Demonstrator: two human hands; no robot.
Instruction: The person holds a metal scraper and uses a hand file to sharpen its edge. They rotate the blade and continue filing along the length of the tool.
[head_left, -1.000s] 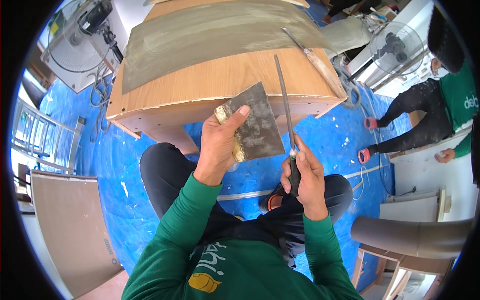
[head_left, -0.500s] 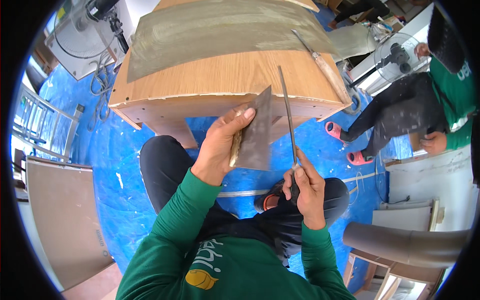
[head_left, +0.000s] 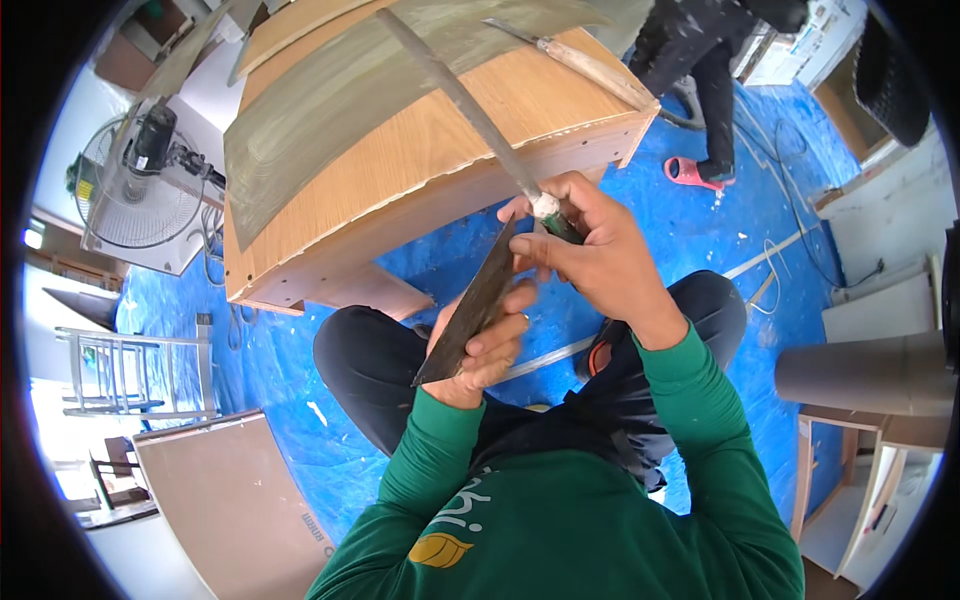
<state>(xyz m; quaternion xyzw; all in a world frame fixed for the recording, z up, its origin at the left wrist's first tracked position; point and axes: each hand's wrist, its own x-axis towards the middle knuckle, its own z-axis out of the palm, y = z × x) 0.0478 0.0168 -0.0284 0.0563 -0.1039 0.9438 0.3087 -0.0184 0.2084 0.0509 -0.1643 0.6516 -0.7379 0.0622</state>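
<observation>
A dark flat metal scraper is tilted in my left hand, its fingers wrapped behind the blade. My right hand is closed round the green handle of a long, narrow metal file. The file points up and away to the left, over the wooden cabinet. The fingertips of my right hand are close by the scraper's upper corner; whether they touch it I cannot tell. On the cabinet top lies a wooden-handled tool with a thin metal blade.
A greyish-brown sheet covers part of the cabinet. Blue sheeting spreads over the floor. A fan and a metal ladder stand left, with a brown board nearer. A person in pink sandals is at the far right.
The file has swung to point up-left and risen with my right hand, which is now beside the scraper. My left hand has lowered and turned the scraper. The view has shifted; the other person appears farther off.
</observation>
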